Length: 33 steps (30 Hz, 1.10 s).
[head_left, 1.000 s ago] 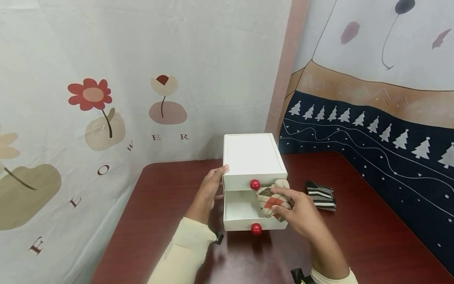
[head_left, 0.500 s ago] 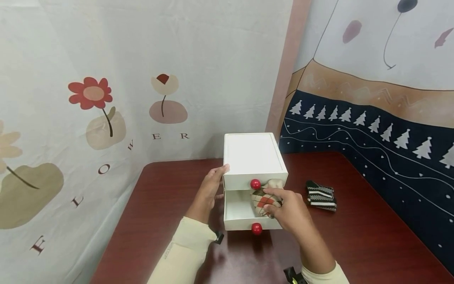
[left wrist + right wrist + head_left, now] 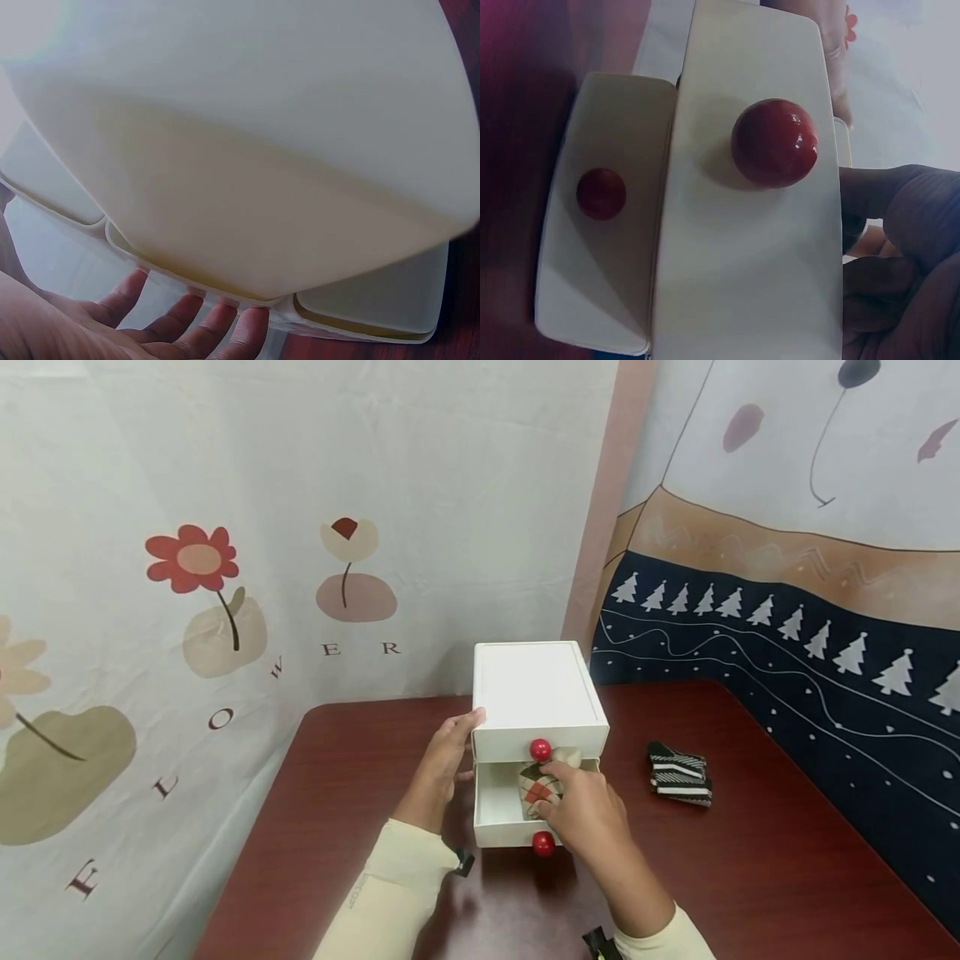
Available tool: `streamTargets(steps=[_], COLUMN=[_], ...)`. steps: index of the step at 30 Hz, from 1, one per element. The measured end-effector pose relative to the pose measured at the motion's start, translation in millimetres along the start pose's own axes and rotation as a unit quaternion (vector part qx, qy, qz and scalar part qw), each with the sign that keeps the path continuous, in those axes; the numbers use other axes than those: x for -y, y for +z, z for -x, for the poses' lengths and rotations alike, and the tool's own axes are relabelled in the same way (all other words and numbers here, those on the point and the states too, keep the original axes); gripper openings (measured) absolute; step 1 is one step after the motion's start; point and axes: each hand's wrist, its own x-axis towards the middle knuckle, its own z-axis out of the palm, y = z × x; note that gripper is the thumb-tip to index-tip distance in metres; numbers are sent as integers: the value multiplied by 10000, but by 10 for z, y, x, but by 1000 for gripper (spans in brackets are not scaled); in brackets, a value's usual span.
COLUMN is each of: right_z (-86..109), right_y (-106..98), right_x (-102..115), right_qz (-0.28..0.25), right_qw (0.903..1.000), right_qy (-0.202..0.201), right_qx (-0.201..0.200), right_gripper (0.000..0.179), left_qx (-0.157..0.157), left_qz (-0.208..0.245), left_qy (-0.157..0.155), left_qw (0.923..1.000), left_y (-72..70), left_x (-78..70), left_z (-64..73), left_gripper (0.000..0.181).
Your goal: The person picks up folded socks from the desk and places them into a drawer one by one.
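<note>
A white drawer unit [image 3: 536, 685] with round red knobs stands on the table, its middle drawer [image 3: 498, 831] pulled out. My right hand [image 3: 588, 810] reaches over the front of that drawer and pinches a folded beige argyle sock [image 3: 538, 787] inside it. In the right wrist view the fingers of the right hand [image 3: 881, 274] pass behind the drawer's front panel [image 3: 750, 255], so the sock is hidden there. My left hand [image 3: 442, 760] rests against the unit's left side, thumb at the top front corner. Its fingertips [image 3: 251, 322] touch the side wall in the left wrist view.
A folded black-and-white striped sock [image 3: 679, 774] lies on the dark red table [image 3: 757, 835] to the right of the unit. Below the pulled-out drawer, a closed bottom drawer [image 3: 604, 277] shows in the right wrist view. Printed curtains [image 3: 450, 510] hang behind the table.
My right hand has moved left with the argyle sock, from the right front of the drawer further into it. The left hand and the unit have stayed in place.
</note>
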Motion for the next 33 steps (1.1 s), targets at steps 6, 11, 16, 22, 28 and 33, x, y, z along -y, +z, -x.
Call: streamTargets(steps=[6, 11, 16, 22, 28, 33], right_z=[-52, -107, -166, -188, -221, -263], right_y=[30, 71, 88, 102, 104, 85], right_x=[61, 73, 55, 14, -51, -92], right_qz=[56, -65, -259, -450, -699, -712], right_qw=[9997, 9989, 9974, 9946, 9902, 9857], right_qy=[-133, -338, -410, -553, -825, -875], right_qx=[203, 322, 529, 751, 880, 1254], right_gripper=[46, 43, 44, 43, 29, 26], left_qx=[-36, -55, -46, -52, -33, -37], left_qz=[-11, -10, -13, -53, -46, -32], left_qy=[14, 3, -21, -44, -2, -24], left_qw=[10000, 10000, 10000, 10000, 10000, 10000], left_y=[-8, -6, -5, -5, -4, -2], left_x=[10, 6, -2, -8, -12, 8], left_z=[-6, -16, -40, -43, -40, -50], left_gripper=[72, 73, 73, 72, 72, 73])
